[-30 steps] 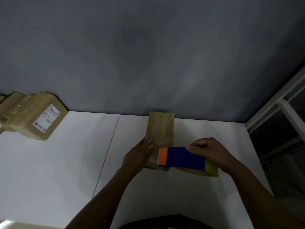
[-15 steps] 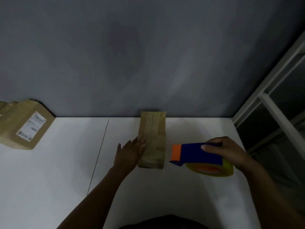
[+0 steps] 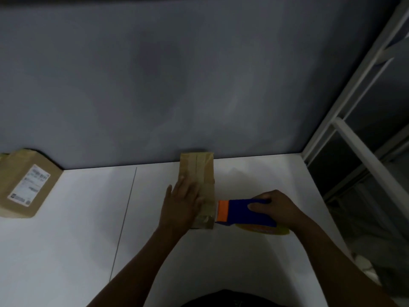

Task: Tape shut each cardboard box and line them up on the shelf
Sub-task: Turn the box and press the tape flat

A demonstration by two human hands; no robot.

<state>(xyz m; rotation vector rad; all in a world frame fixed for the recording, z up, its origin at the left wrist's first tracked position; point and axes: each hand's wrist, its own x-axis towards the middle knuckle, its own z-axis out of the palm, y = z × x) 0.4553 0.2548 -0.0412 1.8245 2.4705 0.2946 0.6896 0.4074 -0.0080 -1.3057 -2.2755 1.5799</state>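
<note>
A narrow brown cardboard box [image 3: 200, 171] lies on the white table [image 3: 77, 229], its far end against the grey wall, with tape strips along its top. My left hand [image 3: 182, 206] presses flat on the box's near half, fingers straight. My right hand [image 3: 276, 208] grips a blue tape dispenser [image 3: 243, 212] with an orange front and a yellow tape roll underneath. The dispenser's orange end touches the box's near right side.
A larger brown box [image 3: 26, 187] with a white shipping label lies at the table's far left by the wall. A white metal shelf frame [image 3: 345, 138] stands to the right of the table. A thin seam line runs across the tabletop left of my arm.
The dispenser was lifted off the box to the right, then brought back against its near right side. My left hand moved from the box's left edge onto its top.
</note>
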